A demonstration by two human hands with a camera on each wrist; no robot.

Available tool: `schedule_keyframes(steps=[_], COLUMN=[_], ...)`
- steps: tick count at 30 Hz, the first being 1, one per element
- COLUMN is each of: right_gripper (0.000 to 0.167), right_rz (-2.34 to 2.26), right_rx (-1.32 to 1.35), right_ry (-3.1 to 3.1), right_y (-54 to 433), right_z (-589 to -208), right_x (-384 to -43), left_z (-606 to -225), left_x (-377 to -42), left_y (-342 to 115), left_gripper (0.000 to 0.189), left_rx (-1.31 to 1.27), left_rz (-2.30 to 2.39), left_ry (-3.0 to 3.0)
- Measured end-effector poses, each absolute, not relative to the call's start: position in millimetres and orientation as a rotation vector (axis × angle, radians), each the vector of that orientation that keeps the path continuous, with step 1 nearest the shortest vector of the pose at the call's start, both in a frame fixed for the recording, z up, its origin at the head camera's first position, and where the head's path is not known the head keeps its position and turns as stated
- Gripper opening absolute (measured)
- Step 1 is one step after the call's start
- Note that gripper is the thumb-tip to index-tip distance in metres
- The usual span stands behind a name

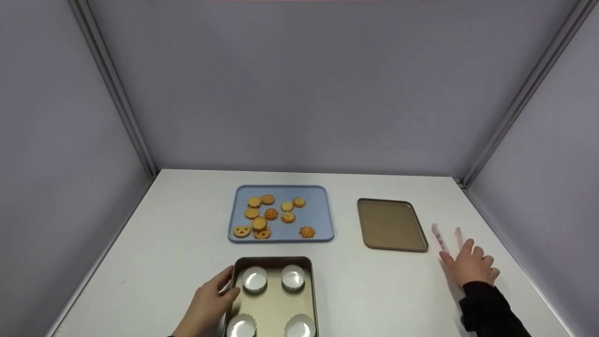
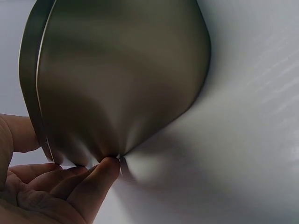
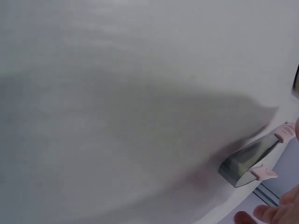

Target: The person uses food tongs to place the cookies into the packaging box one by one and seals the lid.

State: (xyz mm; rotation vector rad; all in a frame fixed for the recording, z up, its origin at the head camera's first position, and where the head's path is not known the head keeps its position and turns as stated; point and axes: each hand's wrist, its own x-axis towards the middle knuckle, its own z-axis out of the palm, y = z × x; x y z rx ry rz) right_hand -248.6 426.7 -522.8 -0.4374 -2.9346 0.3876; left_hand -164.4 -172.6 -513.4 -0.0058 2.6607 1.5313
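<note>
In the head view my left hand (image 1: 208, 302) pinches the left rim of a deep rectangular baking pan (image 1: 273, 306), thumb over the edge and fingers against the outer side. Several white fluted cups (image 1: 254, 279) stand inside the pan. The left wrist view shows the pan's metal wall (image 2: 126, 70) from outside, with fingertips (image 2: 108, 165) at its lower edge. On the right, my right hand (image 1: 472, 267) hovers over small metal tongs (image 3: 247, 161) with pink tips, its fingers spread and loosely bent. The tongs lie on the table, tips (image 1: 439, 236) pointing away from me.
Beyond the pan lies a blue tray (image 1: 318, 201) bearing several cookies (image 1: 271, 214) of different shapes. A shallow gold-brown tray (image 1: 392, 224) sits right of it, left of the tongs. Grey panels (image 1: 299, 93) wall in the white table (image 1: 365, 290) at the back and sides.
</note>
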Motion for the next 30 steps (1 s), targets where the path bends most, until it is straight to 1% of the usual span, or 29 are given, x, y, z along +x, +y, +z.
schedule_keyframes(steps=[12, 21, 26, 30], right_gripper=[0.064, 0.058, 0.049, 0.048], right_rz=[0.362, 0.369, 0.352, 0.404], right_rx=[-0.417, -0.471, -0.467, -0.489], right_ry=[-2.812, -2.808, -2.815, -2.833], right_y=[419, 416, 418, 420], right_z=[-541, -543, -543, -542], right_x=[-257, -259, -260, -263], left_z=[-513, -513, -512, -513], left_x=[-164, -163, -162, -162], left_y=[-171, -171, -172, -172], left_gripper=[0.061, 0.06, 0.06, 0.059], left_rx=[-0.028, -0.013, -0.008, -0.011], left_rz=[1.53, 1.551, 1.556, 1.56], left_ry=[2.643, 2.644, 2.645, 2.646])
